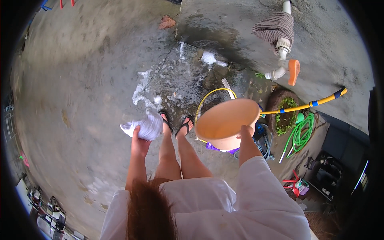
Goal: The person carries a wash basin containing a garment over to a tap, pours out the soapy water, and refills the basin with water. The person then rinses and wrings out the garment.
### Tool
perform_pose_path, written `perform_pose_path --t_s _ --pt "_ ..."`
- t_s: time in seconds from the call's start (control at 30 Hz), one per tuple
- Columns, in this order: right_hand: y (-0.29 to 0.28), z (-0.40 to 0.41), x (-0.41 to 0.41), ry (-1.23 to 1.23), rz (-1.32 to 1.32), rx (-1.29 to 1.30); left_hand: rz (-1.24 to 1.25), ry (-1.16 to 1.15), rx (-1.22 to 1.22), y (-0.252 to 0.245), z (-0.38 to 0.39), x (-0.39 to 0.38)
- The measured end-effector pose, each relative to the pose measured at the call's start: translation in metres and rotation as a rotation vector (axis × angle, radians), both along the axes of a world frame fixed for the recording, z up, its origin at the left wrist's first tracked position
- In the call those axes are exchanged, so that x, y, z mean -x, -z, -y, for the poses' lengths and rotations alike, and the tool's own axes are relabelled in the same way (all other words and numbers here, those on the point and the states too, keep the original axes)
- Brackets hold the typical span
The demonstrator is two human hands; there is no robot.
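Observation:
My left hand [140, 141] grips a bunched white cloth [145, 126], held off to the left of my feet. On the other side, my right hand [246, 131] has hold of the near rim of a peach-coloured plastic basin [225, 120]. The basin is tilted, and no contents show in the part of its inside that I can see. White suds [142, 88] and water lie on the wet concrete floor [186, 75] beyond my sandalled feet.
A white pipe tap [279, 72] with an orange handle [294, 72] juts from the wall at upper right. A yellow hose [300, 107] crosses a stone planter [282, 111]. Beside it lies a coiled green hose [301, 138]. A white-handled brush [228, 88] is partly hidden behind the basin.

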State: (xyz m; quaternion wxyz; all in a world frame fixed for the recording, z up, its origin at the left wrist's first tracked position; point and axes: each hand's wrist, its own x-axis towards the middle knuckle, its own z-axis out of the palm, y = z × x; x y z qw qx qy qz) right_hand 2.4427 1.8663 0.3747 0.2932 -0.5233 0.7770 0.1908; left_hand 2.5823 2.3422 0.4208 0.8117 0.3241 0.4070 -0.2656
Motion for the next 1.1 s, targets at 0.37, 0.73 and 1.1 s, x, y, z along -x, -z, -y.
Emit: perform_pose_path --t_s 0.37,0.73,1.1 --pt "0.291 -0.029 0.039 0.761 0.858 -0.456 -0.065 0.046 -0.032 0.096 -0.027 0.012" --pt "0.326 -0.156 -0.024 0.654 0.694 -0.665 -0.113 0.026 -0.151 0.135 -0.050 0.028" --pt "0.167 -0.100 -0.034 0.422 0.774 -0.354 -0.085 0.060 -0.058 0.085 -0.018 0.010"
